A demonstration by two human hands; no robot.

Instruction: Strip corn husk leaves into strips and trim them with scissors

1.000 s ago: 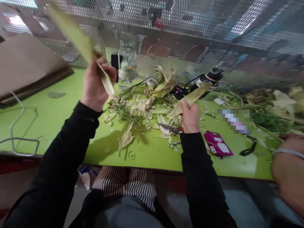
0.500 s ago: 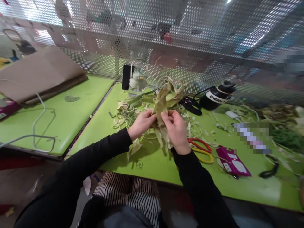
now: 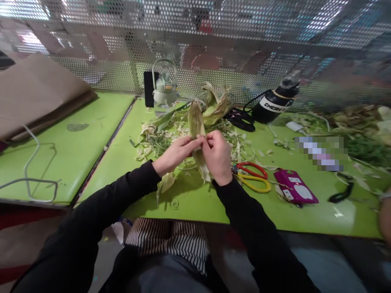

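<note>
Between my two hands is a long, pale green-tan corn husk (image 3: pixel 196 118), standing up above my fingers with its lower end hanging below them. My left hand (image 3: pixel 174 156) pinches it from the left, and my right hand (image 3: pixel 218 158) grips it from the right. The fingertips of both hands meet on the husk's middle. Behind it lies a bundle of curled husks (image 3: pixel 217 108). Shredded scraps (image 3: pixel 161 147) are spread around, and a loose piece of husk (image 3: pixel 166 183) lies below my left hand. Scissors with red and yellow handles (image 3: pixel 266 186) rest just right of my right hand.
A clear bottle with a pale green lid (image 3: pixel 165 95), a dark phone (image 3: pixel 149 88) and a black bottle (image 3: pixel 273 106) stand by the perforated metal screen (image 3: pixel 183 38). At right lie a purple packet (image 3: pixel 296 187) and more greenery (image 3: pixel 368 150). Brown paper (image 3: pixel 45 91) covers the left table.
The husk in my hands has opened out flatter and stands straighter. My fingertips have come together at its middle. The whole view has shifted slightly.
</note>
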